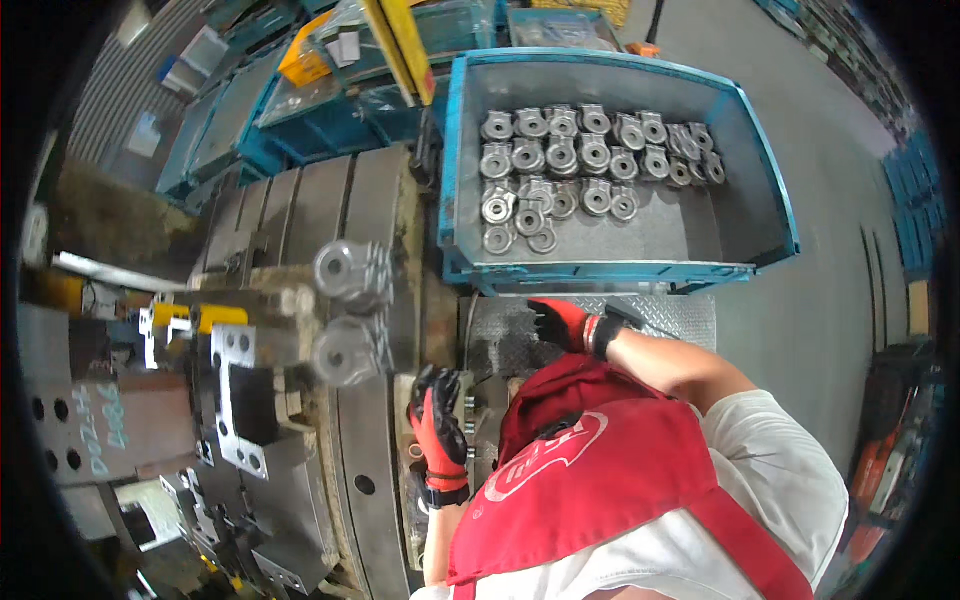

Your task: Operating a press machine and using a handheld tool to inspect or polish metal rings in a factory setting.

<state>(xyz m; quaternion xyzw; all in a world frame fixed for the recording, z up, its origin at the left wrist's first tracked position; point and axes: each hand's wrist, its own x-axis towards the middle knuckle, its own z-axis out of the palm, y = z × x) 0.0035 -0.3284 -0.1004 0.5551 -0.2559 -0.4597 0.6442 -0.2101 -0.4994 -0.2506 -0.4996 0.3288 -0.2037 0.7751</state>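
Note:
My left hand [440,425], in a red and black glove, is beside the edge of a machine bed [365,430], fingers loosely bent and apart with nothing visible in them. Just past it, two stacks of stamped round metal parts with centre holes stand on the bed: a far stack [345,272] and a near stack [345,352]. In front of my body my right hand [565,322], gloved alike, hangs over a tread-plate surface [500,330]. Its fingers stretch to the left and appear to hold nothing.
A blue-rimmed metal bin [620,270] ahead holds rows of similar metal parts [560,155]. At the left are machine tooling with a pale bracket plate [235,410] and steel blocks [130,430]. A yellow post [400,50] rises by the bin's left side.

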